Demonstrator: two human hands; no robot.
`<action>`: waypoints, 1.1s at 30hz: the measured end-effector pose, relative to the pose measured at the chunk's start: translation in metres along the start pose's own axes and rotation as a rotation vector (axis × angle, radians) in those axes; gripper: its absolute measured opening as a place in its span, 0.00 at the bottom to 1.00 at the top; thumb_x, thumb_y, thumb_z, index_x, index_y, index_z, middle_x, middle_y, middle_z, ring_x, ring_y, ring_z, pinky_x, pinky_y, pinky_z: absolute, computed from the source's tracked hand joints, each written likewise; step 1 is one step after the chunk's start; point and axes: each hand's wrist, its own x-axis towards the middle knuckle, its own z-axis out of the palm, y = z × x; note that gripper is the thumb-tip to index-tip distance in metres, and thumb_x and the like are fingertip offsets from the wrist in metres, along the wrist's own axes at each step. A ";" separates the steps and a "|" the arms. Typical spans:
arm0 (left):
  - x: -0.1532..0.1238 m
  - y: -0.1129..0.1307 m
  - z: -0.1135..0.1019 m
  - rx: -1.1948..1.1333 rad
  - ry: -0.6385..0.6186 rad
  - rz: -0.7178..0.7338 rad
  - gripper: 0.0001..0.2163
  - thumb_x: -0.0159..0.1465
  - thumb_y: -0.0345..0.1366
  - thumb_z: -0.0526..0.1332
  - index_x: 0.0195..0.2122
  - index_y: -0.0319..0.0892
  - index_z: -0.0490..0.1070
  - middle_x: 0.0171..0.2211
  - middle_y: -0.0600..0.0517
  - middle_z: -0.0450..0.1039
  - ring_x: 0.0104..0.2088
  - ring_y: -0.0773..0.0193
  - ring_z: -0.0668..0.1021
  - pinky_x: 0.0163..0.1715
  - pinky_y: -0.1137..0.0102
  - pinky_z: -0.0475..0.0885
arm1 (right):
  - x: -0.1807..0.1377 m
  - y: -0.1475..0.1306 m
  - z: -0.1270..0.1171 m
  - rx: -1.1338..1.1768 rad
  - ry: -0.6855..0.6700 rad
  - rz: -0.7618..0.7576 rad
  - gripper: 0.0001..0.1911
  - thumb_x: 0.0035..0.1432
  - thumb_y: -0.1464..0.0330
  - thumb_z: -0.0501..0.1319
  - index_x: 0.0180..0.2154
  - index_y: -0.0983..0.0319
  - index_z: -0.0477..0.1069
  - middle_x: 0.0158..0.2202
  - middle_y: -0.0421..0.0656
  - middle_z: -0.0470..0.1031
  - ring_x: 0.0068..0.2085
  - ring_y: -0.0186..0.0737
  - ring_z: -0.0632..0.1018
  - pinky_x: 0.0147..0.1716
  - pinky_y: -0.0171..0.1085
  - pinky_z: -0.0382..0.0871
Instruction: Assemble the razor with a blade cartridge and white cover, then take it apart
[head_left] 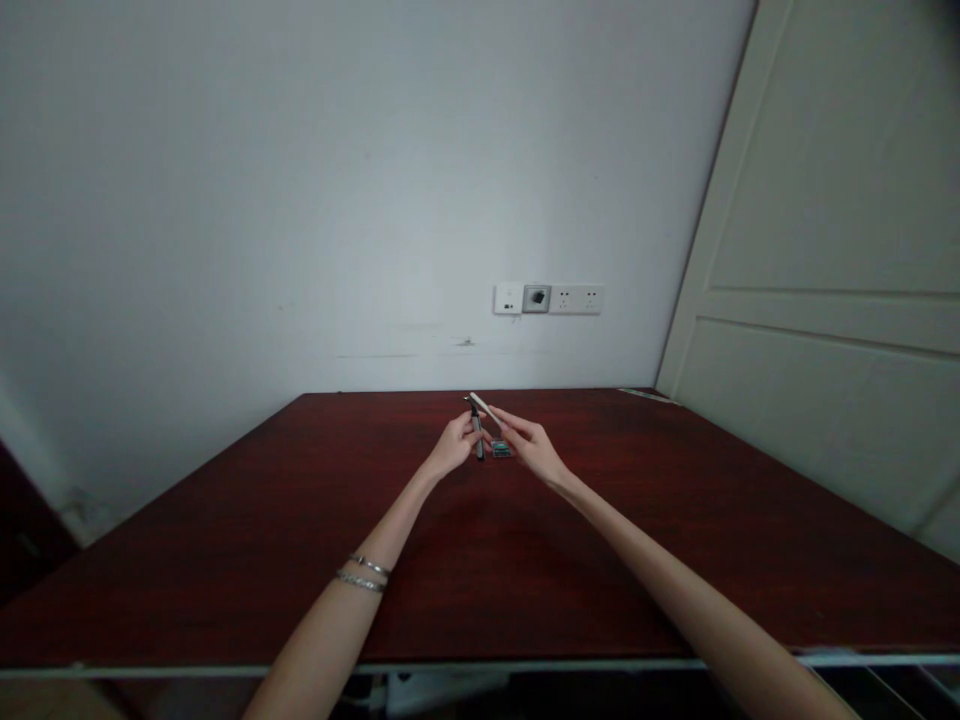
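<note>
Near the far middle of the table, my left hand (454,444) is closed around a slim grey-and-black handled tool (479,447). The tool stands nearly upright, and its dark neck bends left into a small head, rather like a razor; its exact kind is too small to tell. My right hand (531,446) pinches a slim white stick (486,409) that slants up and left. The stick's upper end is close to the tool's head; whether they touch I cannot tell. Between and just below the hands lies a small flat dark-green packet (501,449), partly covered by the right fingers.
The dark red wooden table (300,560) reaches back to a white wall (262,200). Wall sockets (576,299) sit above its far edge. A pale panelled door (832,240) stands along the right side. Some items are dimly seen below the table's front edge.
</note>
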 end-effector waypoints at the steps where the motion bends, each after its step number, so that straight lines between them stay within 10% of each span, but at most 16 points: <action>1: 0.000 0.000 0.000 0.006 0.000 0.007 0.15 0.56 0.29 0.57 0.45 0.37 0.61 0.27 0.50 0.72 0.26 0.64 0.77 0.25 0.72 0.70 | 0.000 -0.001 0.000 -0.013 0.004 -0.008 0.27 0.56 0.58 0.54 0.53 0.64 0.65 0.21 0.38 0.66 0.20 0.28 0.62 0.19 0.29 0.58; 10: 0.001 -0.001 -0.002 0.073 -0.007 0.049 0.10 0.55 0.28 0.57 0.39 0.36 0.63 0.25 0.52 0.71 0.23 0.65 0.76 0.23 0.71 0.71 | 0.000 -0.019 -0.007 -0.193 -0.086 -0.126 0.21 0.57 0.60 0.53 0.50 0.60 0.69 0.37 0.44 0.75 0.32 0.35 0.71 0.34 0.36 0.66; 15: 0.004 -0.006 -0.005 0.095 0.052 0.056 0.11 0.54 0.29 0.58 0.39 0.37 0.63 0.24 0.53 0.71 0.22 0.66 0.76 0.22 0.72 0.70 | 0.000 -0.016 -0.006 -0.013 0.178 0.006 0.20 0.52 0.57 0.57 0.42 0.63 0.70 0.21 0.37 0.66 0.21 0.29 0.65 0.19 0.30 0.60; 33: 0.002 -0.015 -0.007 0.239 0.082 0.132 0.11 0.53 0.28 0.57 0.39 0.37 0.67 0.25 0.52 0.71 0.22 0.68 0.74 0.23 0.73 0.69 | -0.020 -0.006 0.035 0.316 0.242 0.233 0.19 0.53 0.50 0.52 0.32 0.60 0.60 0.15 0.28 0.51 0.12 0.23 0.51 0.09 0.24 0.44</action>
